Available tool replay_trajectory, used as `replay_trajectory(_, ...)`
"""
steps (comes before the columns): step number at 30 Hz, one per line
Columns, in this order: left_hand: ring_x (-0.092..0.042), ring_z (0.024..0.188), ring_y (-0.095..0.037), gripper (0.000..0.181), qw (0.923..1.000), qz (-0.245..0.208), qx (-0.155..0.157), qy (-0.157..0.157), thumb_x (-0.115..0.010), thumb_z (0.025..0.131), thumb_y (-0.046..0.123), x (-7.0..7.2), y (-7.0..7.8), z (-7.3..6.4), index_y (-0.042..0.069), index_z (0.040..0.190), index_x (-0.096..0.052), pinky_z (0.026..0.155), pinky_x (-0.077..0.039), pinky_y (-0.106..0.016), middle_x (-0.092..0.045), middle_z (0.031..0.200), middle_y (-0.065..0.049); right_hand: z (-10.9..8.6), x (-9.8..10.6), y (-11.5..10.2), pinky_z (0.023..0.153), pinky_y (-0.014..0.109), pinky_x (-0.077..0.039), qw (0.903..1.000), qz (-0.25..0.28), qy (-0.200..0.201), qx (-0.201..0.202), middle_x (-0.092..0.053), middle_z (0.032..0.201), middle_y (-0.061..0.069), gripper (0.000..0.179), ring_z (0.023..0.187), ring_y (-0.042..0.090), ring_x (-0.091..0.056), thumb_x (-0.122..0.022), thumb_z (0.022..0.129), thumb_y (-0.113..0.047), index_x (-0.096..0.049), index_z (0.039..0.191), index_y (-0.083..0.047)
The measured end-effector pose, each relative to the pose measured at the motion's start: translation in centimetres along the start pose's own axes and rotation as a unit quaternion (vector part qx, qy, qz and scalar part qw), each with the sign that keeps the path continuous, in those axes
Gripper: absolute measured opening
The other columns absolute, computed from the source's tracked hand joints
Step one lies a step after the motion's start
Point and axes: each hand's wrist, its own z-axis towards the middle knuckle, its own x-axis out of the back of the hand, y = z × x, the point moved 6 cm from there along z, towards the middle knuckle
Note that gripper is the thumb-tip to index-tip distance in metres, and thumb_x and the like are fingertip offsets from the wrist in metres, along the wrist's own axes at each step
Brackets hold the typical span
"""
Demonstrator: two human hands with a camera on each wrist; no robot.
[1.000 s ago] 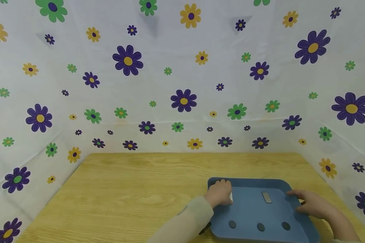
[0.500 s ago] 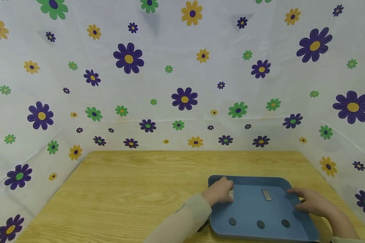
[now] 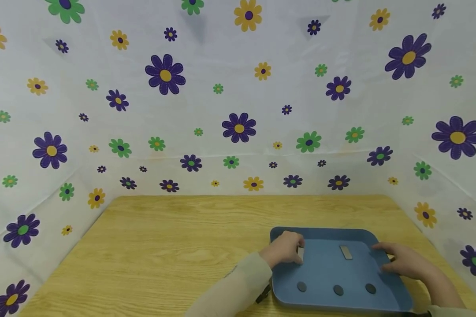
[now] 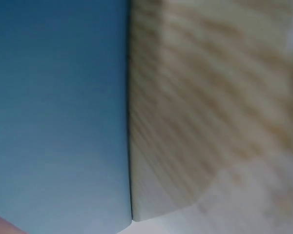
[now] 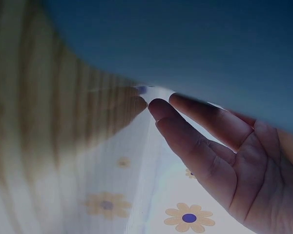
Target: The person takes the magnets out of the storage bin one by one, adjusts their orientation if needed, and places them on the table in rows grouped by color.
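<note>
A shallow blue tray [image 3: 325,273] lies on the wooden table. Inside its left back part my left hand [image 3: 283,248] pinches a small pale rectangular piece [image 3: 300,254], partly covered by the fingers. At the tray's right side my right hand [image 3: 406,260] holds the rim, thumb and forefinger reaching over it; its other fingers [image 5: 198,156] extend along the outside of the wall in the right wrist view. A flat grey rectangular piece [image 3: 346,252] lies in the tray's back half. Along the front lie three dark round discs: left [image 3: 301,286], middle [image 3: 338,290] and right [image 3: 370,289].
The wooden table [image 3: 162,251] extends left of the tray. White cloth with printed flowers [image 3: 238,88] encloses the table's back and sides. A small dark object [image 3: 263,295] shows below the left sleeve, beside the tray's left wall.
The left hand has shifted slightly and its fingers have turned, leaving the pale piece showing between forefinger and thumb. The right hand stays at the rim; the head view has tilted a little.
</note>
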Motion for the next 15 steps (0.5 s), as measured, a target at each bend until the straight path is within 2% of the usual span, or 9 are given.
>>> replay_trajectory(5, -0.046, 0.059, -0.003, 0.033, 0.9998, 0.001, -0.020, 0.005, -0.078, 0.067, 0.017, 0.5, 0.2, -0.1, 0.011, 0.096, -0.063, 0.053, -0.039, -0.016, -0.052, 0.070, 0.007, 0.1, 0.2, -0.1, 0.075, 0.051, -0.042, 1.0000, -0.006, 0.002, 0.000, -0.049, 0.108, 0.034, 0.048, 0.099, 0.050, -0.045, -0.070, 0.069, -0.010, -0.053, 0.110, 0.009)
replay_trajectory(9, -0.047, 0.059, -0.002, 0.035, 0.9991, -0.020, -0.032, 0.018, -0.078, 0.067, 0.017, 0.8, 0.1, -0.2, 0.011, 0.099, -0.063, 0.052, -0.039, -0.015, -0.052, 0.069, 0.008, 0.0, 0.2, -0.2, 0.075, 0.051, -0.042, 0.9999, -0.005, 0.006, 0.007, -0.049, 0.109, 0.035, 0.048, 0.100, 0.051, -0.044, -0.070, 0.069, -0.010, -0.053, 0.110, 0.010)
replay_trajectory(15, -0.047, 0.057, -0.002, 0.036, 0.9933, -0.084, -0.063, 0.048, -0.077, 0.068, 0.012, 1.3, -0.4, -0.2, 0.006, 0.100, -0.063, 0.052, -0.039, -0.014, -0.054, 0.068, 0.006, -0.2, 0.1, -0.1, 0.074, 0.050, -0.043, 0.9999, 0.000, 0.005, 0.011, -0.048, 0.109, 0.035, 0.050, 0.100, 0.052, -0.043, -0.071, 0.070, -0.011, -0.052, 0.111, 0.010)
